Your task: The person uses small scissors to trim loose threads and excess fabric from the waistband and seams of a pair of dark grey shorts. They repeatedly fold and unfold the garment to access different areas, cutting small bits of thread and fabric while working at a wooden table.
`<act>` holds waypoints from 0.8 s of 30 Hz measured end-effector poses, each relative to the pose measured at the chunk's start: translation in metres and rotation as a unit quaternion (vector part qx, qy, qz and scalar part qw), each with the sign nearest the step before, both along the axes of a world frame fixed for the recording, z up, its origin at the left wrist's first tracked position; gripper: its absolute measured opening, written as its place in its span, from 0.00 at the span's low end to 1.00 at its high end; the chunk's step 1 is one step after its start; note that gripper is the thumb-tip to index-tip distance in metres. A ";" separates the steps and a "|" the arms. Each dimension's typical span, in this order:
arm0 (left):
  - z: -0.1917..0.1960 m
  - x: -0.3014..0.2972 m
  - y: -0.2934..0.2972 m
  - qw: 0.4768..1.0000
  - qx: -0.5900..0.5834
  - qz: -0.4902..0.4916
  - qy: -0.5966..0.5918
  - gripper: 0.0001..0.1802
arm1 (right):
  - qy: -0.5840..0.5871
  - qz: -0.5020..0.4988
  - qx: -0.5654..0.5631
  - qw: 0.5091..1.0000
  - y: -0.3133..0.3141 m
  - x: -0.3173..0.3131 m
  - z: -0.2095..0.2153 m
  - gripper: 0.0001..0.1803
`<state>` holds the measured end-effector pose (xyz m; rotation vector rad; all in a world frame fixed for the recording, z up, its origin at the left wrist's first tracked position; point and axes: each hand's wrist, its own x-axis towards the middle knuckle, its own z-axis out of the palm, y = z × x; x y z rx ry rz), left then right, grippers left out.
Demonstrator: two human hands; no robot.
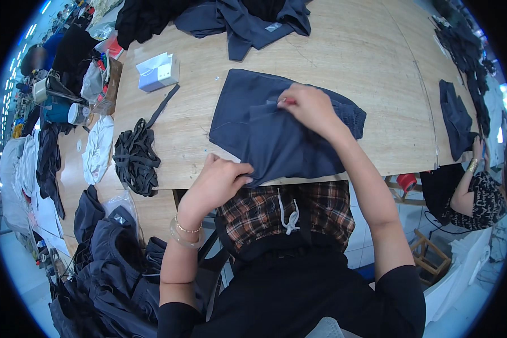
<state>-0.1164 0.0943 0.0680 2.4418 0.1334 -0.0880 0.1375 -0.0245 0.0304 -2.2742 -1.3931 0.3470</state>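
Note:
A pair of dark blue-grey shorts (290,143) lies flat on the wooden table in front of me, its gathered elastic waistband toward the right. My left hand (222,177) pinches the cloth at the near left edge, by the table's front. Over the upper middle of the shorts, my right hand (310,107) is closed round a small red-handled tool (288,101); most of the tool is hidden in the fingers. A raised flap of cloth (263,111) lies just left of that hand. Loose threads run across the left part of the shorts.
A tissue box (158,73) and a heap of dark fabric strips (135,158) lie left on the table (372,62). Dark garments (253,28) are piled at the far edge, more (110,265) at lower left. Another person (473,197) sits at the right.

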 end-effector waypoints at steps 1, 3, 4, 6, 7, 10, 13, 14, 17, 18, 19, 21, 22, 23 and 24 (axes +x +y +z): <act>-0.006 -0.004 -0.002 1.000 0.013 0.017 0.015 0.08 | 0.026 -0.031 0.071 0.997 0.000 0.011 -0.013 0.14; -0.014 -0.013 -0.005 0.998 0.025 0.049 0.034 0.09 | 0.078 -0.034 0.059 0.995 0.004 0.023 -0.025 0.17; -0.019 -0.014 -0.007 0.997 0.023 0.060 0.036 0.09 | 0.103 -0.038 0.053 0.993 0.008 0.025 -0.024 0.19; -0.026 -0.018 -0.009 0.996 0.014 0.078 0.029 0.09 | 0.150 -0.008 -0.014 0.989 0.021 0.027 -0.025 0.26; -0.028 -0.019 -0.008 0.996 0.007 0.086 0.020 0.09 | 0.161 0.017 -0.046 0.986 0.029 0.026 -0.023 0.27; -0.030 -0.018 -0.005 0.995 0.001 0.098 0.000 0.11 | 0.140 0.057 -0.049 0.987 0.038 0.025 -0.009 0.32; -0.028 -0.017 0.000 0.995 0.009 0.094 -0.011 0.11 | 0.072 0.072 0.000 0.995 0.046 0.017 0.002 0.33; -0.028 -0.016 0.001 0.996 0.011 0.087 -0.015 0.11 | 0.077 0.105 -0.007 0.991 0.049 0.014 0.000 0.34; -0.029 -0.015 0.005 0.996 -0.017 0.088 -0.004 0.10 | -0.051 0.153 -0.142 0.977 0.061 0.005 -0.017 0.24; -0.027 -0.017 0.011 0.994 0.029 0.099 0.027 0.09 | -0.053 0.154 -0.155 0.974 0.065 0.005 -0.015 0.22; -0.026 -0.019 0.019 0.990 0.075 0.109 0.056 0.09 | 0.009 0.147 -0.032 0.989 0.065 0.014 -0.011 0.20; -0.022 -0.025 0.020 0.974 0.161 0.146 0.058 0.12 | 0.150 0.130 0.154 0.968 0.048 0.026 0.030 0.11; -0.016 -0.025 0.015 0.966 0.201 0.161 0.027 0.17 | 0.230 0.119 0.231 0.938 0.024 0.019 0.060 0.08; -0.008 -0.022 0.010 0.955 0.242 0.171 -0.006 0.21 | 0.301 0.129 0.276 0.904 -0.001 0.016 0.068 0.10; -0.004 -0.019 0.007 0.941 0.284 0.181 -0.041 0.26 | 0.274 0.139 0.263 0.914 -0.022 0.006 0.066 0.11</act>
